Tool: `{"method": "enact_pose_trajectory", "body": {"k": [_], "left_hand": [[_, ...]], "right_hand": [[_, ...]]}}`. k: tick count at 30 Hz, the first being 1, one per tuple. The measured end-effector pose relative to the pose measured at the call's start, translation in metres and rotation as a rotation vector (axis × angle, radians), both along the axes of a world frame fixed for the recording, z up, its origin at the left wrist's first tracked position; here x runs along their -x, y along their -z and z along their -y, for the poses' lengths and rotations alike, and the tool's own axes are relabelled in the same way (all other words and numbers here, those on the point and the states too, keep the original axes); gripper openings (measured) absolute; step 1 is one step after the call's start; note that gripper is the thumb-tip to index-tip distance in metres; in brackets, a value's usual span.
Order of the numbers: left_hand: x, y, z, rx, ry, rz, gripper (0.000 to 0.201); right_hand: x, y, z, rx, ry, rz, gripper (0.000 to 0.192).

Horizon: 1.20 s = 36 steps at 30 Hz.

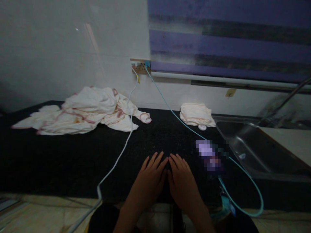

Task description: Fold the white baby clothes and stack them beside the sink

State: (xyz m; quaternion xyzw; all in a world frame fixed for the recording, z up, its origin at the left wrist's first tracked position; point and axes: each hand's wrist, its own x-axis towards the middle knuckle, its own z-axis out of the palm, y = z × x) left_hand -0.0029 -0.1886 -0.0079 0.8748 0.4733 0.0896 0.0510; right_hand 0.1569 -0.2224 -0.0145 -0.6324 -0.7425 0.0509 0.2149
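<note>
My left hand [152,171] lies palm down on the black countertop [160,136], fingers stretched out and a little apart. Beside it my right hand [181,173] rests flat in the same way, its index fingertip close to the left one. Neither hand holds anything. Beyond them on the left is a crumpled heap of white cloths [92,106] with reddish trim. Toward the back right sits a folded cream cloth [195,114]. To the right of my right hand lies a blurred-out purple object, perhaps a phone [209,157], by a teal cable [170,108].
A white cable [121,152] runs from the wall outlet [141,67] across the counter and over its front edge. The teal cable loops past the front edge at right. A steel sink [257,149] with a faucet [284,100] is on the right. A purple striped blind [218,42] covers the window.
</note>
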Motion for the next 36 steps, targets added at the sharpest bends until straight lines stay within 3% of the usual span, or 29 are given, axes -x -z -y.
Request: {"method": "enact_pose_trajectory", "body": {"k": [15, 22, 27, 29, 31, 36], "left_hand": [[0.001, -0.002, 0.001, 0.022, -0.008, 0.007, 0.053], [0.001, 0.006, 0.0, -0.009, -0.003, 0.0, 0.055], [0.009, -0.002, -0.005, -0.03, 0.106, -0.053, 0.055], [0.021, -0.012, -0.02, -0.006, 0.205, 0.003, 0.046], [0.038, -0.02, -0.051, -0.005, 0.258, 0.091, 0.034], [0.104, -0.031, -0.177, -0.184, 0.006, 0.083, 0.035]], "right_hand": [[0.0, -0.004, 0.002, 0.031, -0.018, 0.016, 0.052], [-0.002, -0.002, 0.001, 0.031, -0.015, 0.031, 0.051], [-0.001, 0.001, 0.001, 0.043, -0.006, 0.053, 0.052], [-0.001, 0.003, 0.0, 0.044, -0.008, 0.069, 0.052], [-0.001, 0.005, -0.001, 0.032, -0.005, 0.065, 0.052], [-0.002, 0.017, -0.005, -0.021, 0.009, 0.004, 0.051]]}}
